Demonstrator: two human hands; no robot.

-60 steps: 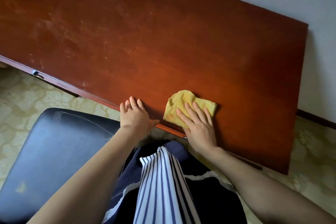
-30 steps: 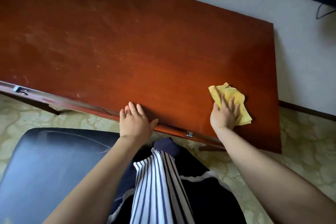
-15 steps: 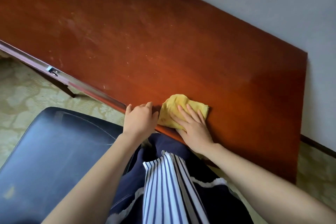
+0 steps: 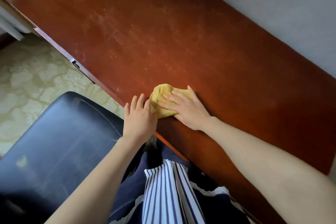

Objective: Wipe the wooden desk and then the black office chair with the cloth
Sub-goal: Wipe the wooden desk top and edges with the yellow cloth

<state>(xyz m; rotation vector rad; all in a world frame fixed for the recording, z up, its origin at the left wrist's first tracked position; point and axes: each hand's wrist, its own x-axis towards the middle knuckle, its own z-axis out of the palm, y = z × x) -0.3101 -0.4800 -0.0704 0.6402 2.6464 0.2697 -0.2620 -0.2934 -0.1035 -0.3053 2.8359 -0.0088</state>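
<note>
Desk stage under way: right hand (image 4: 189,110), fingers straight, presses the yellow cloth (image 4: 161,96) flat at the wooden desk's (image 4: 163,42) near edge, left hand (image 4: 139,116) open beside it holding nothing; pale smears farther out suggest more wiping due, black chair (image 4: 60,138) seemingly not yet wiped.

Much of the cloth (image 4: 163,94) is covered by the flat right hand (image 4: 187,111), and its side nearest the left hand (image 4: 139,120) is partly hidden by that hand's fingers. The wooden desk (image 4: 163,32) is cut off beyond both hands and right of the right hand. The black office chair (image 4: 60,142), left of the left hand, is cut off at the left and bottom edges, and a metal fitting (image 4: 75,62) on the desk's rim farther left is too small to be identified.
</note>
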